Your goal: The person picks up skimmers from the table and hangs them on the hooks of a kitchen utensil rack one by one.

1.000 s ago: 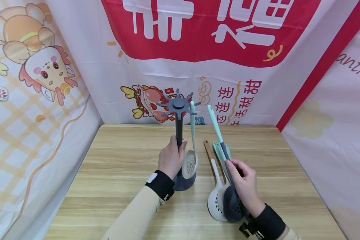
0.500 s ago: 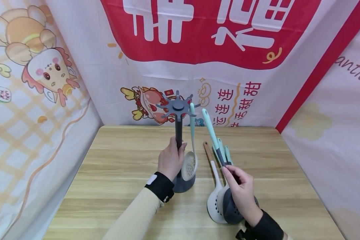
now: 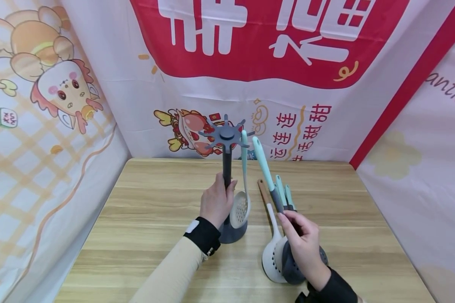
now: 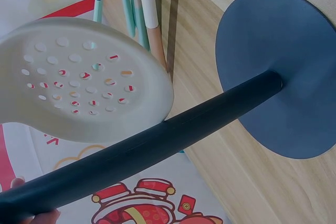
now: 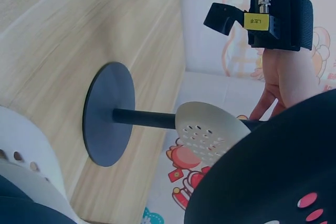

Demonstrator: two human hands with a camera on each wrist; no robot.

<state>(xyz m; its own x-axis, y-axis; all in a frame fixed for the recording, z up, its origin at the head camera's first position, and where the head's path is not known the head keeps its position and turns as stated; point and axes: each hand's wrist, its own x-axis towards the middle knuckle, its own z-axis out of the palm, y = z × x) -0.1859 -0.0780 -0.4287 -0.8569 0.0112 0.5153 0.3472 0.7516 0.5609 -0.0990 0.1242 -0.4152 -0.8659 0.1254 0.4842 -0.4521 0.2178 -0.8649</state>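
Note:
My left hand (image 3: 216, 202) grips the pole of a dark grey utensil stand (image 3: 226, 162), which stands upright with several hooks at its top. From a right-hand hook hangs a light grey skimmer (image 3: 239, 209) with a mint handle; its perforated bowl lies beside the pole in the left wrist view. My right hand (image 3: 303, 242) pinches the shaft of a dark grey slotted spoon (image 3: 262, 162), its mint handle slanting up toward the stand. In the right wrist view that spoon's dark head (image 5: 262, 166) looms close, partly out of frame. Below my right hand, the overlapping heads are partly hidden.
A white slotted spoon (image 3: 273, 261) with a wooden handle lies on the wooden table (image 3: 151, 202), right of the stand. Other utensils with mint handles (image 3: 280, 189) lie next to it, overlapping. Printed cloth walls (image 3: 311, 126) enclose the back and sides.
My right hand has shifted slightly left and down, swinging the mint handle's tip toward the stand. More mint handles show behind it. My left hand keeps its grip on the pole.

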